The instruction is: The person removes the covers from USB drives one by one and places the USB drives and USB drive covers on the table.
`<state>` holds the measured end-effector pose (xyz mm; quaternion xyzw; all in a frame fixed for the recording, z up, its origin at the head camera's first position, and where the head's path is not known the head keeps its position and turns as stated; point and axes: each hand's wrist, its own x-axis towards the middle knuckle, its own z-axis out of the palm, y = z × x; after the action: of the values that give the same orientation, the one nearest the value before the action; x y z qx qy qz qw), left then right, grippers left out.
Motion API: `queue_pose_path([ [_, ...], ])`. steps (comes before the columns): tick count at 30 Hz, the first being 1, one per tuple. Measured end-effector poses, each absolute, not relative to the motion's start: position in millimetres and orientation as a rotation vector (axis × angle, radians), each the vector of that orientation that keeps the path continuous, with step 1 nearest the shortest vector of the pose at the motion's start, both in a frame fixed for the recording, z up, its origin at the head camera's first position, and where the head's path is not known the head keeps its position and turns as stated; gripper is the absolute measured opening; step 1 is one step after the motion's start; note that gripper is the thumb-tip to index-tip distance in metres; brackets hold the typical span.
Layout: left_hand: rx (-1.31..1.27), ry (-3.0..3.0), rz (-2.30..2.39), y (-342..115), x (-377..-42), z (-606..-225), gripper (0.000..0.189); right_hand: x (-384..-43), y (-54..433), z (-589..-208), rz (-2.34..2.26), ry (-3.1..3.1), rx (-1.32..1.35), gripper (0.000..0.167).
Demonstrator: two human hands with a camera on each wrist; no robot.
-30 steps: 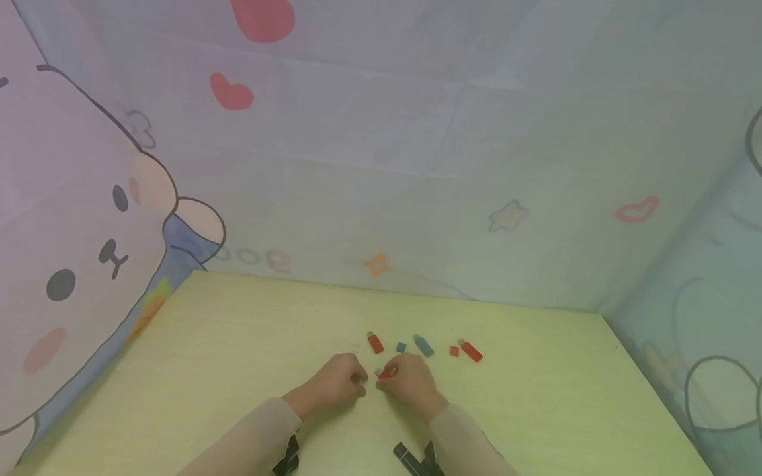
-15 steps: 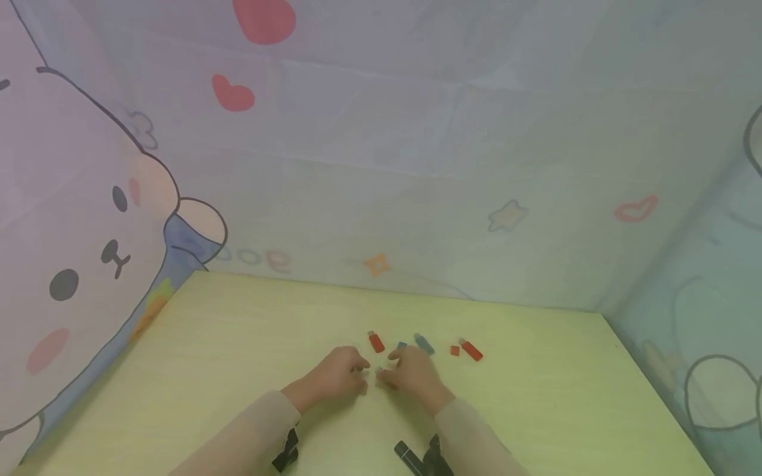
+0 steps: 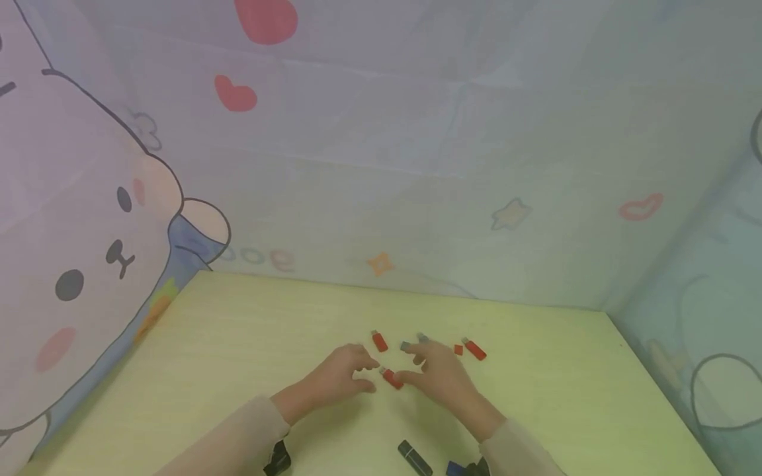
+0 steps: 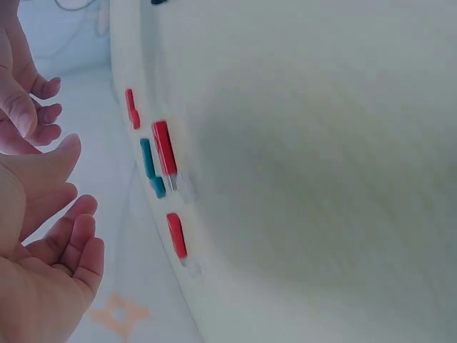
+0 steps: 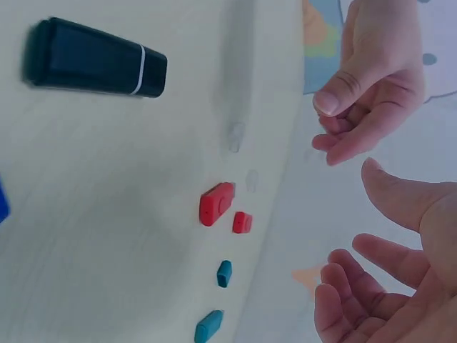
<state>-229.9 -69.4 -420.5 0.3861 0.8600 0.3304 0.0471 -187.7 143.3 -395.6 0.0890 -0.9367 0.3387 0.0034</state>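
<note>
Hovering over a pale worktop (image 3: 268, 317), a person's left hand (image 3: 332, 378) and right hand (image 3: 446, 378) faced each other, both loosely spread, thumbs apart from fingers, with no object visible in either. Between them, flat on the worktop, lay the near red stick (image 3: 391, 379), plug pointing far left; whether the right hand touched it I couldn't tell. A clear piece (image 4: 186, 187) sat by its plug. Beyond were a far red stick (image 3: 379, 341), a small blue block (image 3: 406, 346) and a partly hidden blue stick (image 3: 423, 338). The step in hand seemed to be placing or picking up the near red stick; lifting it would call for a fine pinch.
</note>
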Motion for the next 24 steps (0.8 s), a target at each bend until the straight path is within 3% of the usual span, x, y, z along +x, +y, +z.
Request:
queue_pose_path([
  [13, 1.184, 2.559, 1.016, -63.2, -191.3, -417.6, 0.031, -133.6, 168.0, -401.9, 1.175, -2.964, 0.328, 0.052],
  [24, 1.206, 2.477, 0.992, -52.7, -181.2, -430.3, 0.037, -116.5, 179.9, -423.2, 1.29, -3.056, 0.283, 0.056],
])
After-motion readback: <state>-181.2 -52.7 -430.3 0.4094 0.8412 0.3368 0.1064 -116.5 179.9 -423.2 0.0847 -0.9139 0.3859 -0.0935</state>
